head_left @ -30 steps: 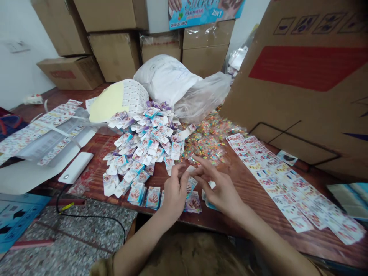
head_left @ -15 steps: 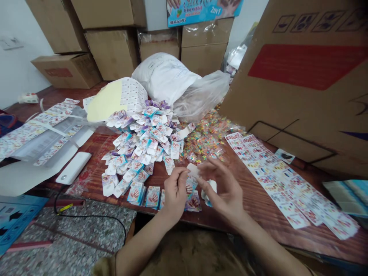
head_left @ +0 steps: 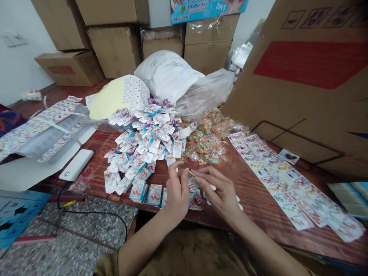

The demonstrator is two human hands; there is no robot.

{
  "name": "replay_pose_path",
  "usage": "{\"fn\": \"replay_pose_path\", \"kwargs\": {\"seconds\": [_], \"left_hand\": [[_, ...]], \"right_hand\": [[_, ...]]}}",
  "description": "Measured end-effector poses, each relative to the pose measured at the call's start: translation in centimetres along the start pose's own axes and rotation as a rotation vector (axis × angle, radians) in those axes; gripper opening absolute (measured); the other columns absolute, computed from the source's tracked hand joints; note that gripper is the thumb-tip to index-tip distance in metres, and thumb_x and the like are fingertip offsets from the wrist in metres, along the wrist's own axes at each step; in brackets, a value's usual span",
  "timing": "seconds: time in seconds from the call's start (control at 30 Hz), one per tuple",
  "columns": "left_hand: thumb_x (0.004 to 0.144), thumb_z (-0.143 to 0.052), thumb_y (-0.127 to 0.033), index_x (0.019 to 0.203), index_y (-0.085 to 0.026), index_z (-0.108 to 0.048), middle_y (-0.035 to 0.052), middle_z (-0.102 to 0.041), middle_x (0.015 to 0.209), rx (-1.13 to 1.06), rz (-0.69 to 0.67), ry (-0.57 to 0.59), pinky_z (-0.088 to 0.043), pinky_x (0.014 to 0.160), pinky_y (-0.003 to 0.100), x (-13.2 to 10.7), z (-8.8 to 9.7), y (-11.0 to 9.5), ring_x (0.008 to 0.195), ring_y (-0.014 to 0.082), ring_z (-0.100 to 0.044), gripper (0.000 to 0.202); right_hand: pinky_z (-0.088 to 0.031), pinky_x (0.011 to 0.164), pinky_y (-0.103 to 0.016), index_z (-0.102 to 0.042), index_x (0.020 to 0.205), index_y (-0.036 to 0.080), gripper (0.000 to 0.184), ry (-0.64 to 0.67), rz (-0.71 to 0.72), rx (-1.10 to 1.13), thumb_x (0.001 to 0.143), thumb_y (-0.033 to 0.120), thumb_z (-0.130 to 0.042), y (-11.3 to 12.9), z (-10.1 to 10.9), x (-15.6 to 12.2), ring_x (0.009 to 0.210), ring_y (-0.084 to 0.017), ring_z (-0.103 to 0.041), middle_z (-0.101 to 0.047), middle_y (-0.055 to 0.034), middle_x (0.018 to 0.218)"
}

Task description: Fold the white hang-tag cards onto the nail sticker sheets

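Close to the table's front edge, my left hand [head_left: 178, 190] is closed with its thumb and fingers round a small printed box [head_left: 192, 186] showing a hand picture. My right hand [head_left: 220, 188] pinches at the top end of that box, where a thin white edge shows between the fingertips. Small stacks of blue hand-print boxes [head_left: 154, 195] line the table edge left of my hands, and a purple one [head_left: 196, 201] lies just beneath them. White pieces [head_left: 240, 203] are partly hidden by my right hand. Beyond my left hand spreads a heap of small flat boxes [head_left: 146, 143].
Clear packets of colourful candy [head_left: 208, 134] lie behind my hands, near a white sack [head_left: 165, 74]. Sticker sheets [head_left: 276, 176] cover the right side, beside a large carton [head_left: 304, 96]. A white power bank [head_left: 76, 165] with a cable sits left, near more printed sheets [head_left: 37, 126].
My right hand's spread fingers have come together at the box's top, where a white flap stood up. My left index finger has lifted. The view has shifted slightly.
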State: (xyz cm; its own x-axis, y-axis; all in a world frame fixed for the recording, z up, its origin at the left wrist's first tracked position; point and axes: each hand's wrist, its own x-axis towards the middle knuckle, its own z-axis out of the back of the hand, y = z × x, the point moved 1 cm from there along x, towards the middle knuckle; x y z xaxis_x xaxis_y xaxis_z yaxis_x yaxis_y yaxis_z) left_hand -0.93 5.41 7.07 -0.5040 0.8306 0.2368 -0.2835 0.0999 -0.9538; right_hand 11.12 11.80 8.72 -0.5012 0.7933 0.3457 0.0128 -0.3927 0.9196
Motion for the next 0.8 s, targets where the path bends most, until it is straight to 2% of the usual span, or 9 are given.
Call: {"fn": "replay_pose_path", "kwargs": {"seconds": [0.07, 0.17, 0.27, 0.4, 0.57, 0.63, 0.73, 0.8], "left_hand": [[0.101, -0.035, -0.037, 0.119, -0.019, -0.041, -0.0044, -0.048, 0.068, -0.007, -0.021, -0.011, -0.037, 0.056, 0.024, -0.1, -0.1, 0.2, 0.055, 0.0111, -0.046, 0.025], [0.102, -0.035, -0.035, 0.12, -0.02, -0.039, -0.0054, -0.048, 0.066, -0.004, -0.034, 0.006, -0.034, 0.054, 0.023, -0.3, -0.2, 0.5, 0.053, 0.0105, -0.044, 0.025], [0.102, -0.034, -0.034, 0.12, -0.02, -0.039, -0.0059, -0.047, 0.065, 0.003, -0.036, 0.031, -0.033, 0.053, 0.024, -0.4, -0.3, 0.6, 0.05, 0.0105, -0.041, 0.024], [0.101, -0.035, -0.034, 0.118, -0.019, -0.039, -0.005, -0.05, 0.065, 0.01, 0.007, 0.045, -0.034, 0.053, 0.023, -0.4, -0.2, 0.3, 0.051, 0.0109, -0.043, 0.023], [0.1, -0.036, -0.033, 0.118, -0.019, -0.039, -0.0031, -0.055, 0.067, 0.048, 0.029, 0.085, -0.037, 0.056, 0.025, -0.5, -0.2, 0.3, 0.055, 0.0125, -0.049, 0.023], [0.1, -0.036, -0.033, 0.119, -0.019, -0.04, -0.0017, -0.057, 0.07, 0.068, 0.021, 0.089, -0.038, 0.058, 0.026, -0.5, -0.3, 0.3, 0.059, 0.0139, -0.053, 0.024], [0.1, -0.036, -0.033, 0.117, -0.019, -0.041, -0.0012, -0.057, 0.07, 0.07, 0.047, 0.065, -0.039, 0.059, 0.026, -0.5, -0.2, 0.0, 0.061, 0.015, -0.055, 0.022], [0.1, -0.036, -0.032, 0.116, -0.02, -0.043, -0.0013, -0.056, 0.069, 0.061, 0.069, 0.043, -0.039, 0.059, 0.027, -0.6, -0.1, -0.4, 0.061, 0.0152, -0.055, 0.021]], "right_hand": [[-0.05, 0.064, -0.029, -0.078, 0.096, 0.024, 0.019, 0.009, -0.078, 0.064, 0.084, 0.036, -0.069, -0.2, 0.0, 0.2, 0.076, -0.017, -0.061, -0.066, -0.0049, 0.082], [-0.052, 0.067, -0.029, -0.079, 0.087, 0.023, 0.018, -0.001, -0.247, 0.207, 0.075, 0.036, -0.078, -1.0, -0.1, 0.5, 0.076, -0.017, -0.062, -0.068, -0.0037, 0.08], [-0.052, 0.068, -0.029, -0.079, 0.082, 0.023, 0.019, -0.031, -0.364, 0.291, 0.072, 0.038, -0.08, -1.8, -0.1, 0.5, 0.073, -0.016, -0.062, -0.07, -0.003, 0.077], [-0.05, 0.067, -0.028, -0.079, 0.081, 0.023, 0.017, -0.033, -0.401, 0.323, 0.07, 0.037, -0.081, -2.2, 0.0, 0.1, 0.069, -0.014, -0.061, -0.07, -0.0018, 0.074], [-0.05, 0.072, -0.031, -0.079, 0.077, 0.022, 0.019, -0.013, -0.463, 0.373, 0.067, 0.037, -0.083, -2.5, 0.4, 0.2, 0.073, -0.017, -0.063, -0.072, -0.0038, 0.078], [-0.049, 0.071, -0.03, -0.079, 0.077, 0.022, 0.017, 0.003, -0.435, 0.349, 0.07, 0.036, -0.081, -2.4, 0.6, 0.3, 0.074, -0.017, -0.062, -0.071, -0.0035, 0.076], [-0.048, 0.065, -0.028, -0.079, 0.085, 0.023, 0.014, 0.08, -0.252, 0.206, 0.08, 0.035, -0.074, -1.8, 0.9, 0.2, 0.072, -0.016, -0.058, -0.066, -0.0028, 0.075], [-0.049, 0.065, -0.028, -0.079, 0.096, 0.024, 0.018, 0.158, -0.132, 0.112, 0.086, 0.033, -0.067, -1.4, 1.0, -0.3, 0.074, -0.016, -0.06, -0.065, -0.0037, 0.081]]}}
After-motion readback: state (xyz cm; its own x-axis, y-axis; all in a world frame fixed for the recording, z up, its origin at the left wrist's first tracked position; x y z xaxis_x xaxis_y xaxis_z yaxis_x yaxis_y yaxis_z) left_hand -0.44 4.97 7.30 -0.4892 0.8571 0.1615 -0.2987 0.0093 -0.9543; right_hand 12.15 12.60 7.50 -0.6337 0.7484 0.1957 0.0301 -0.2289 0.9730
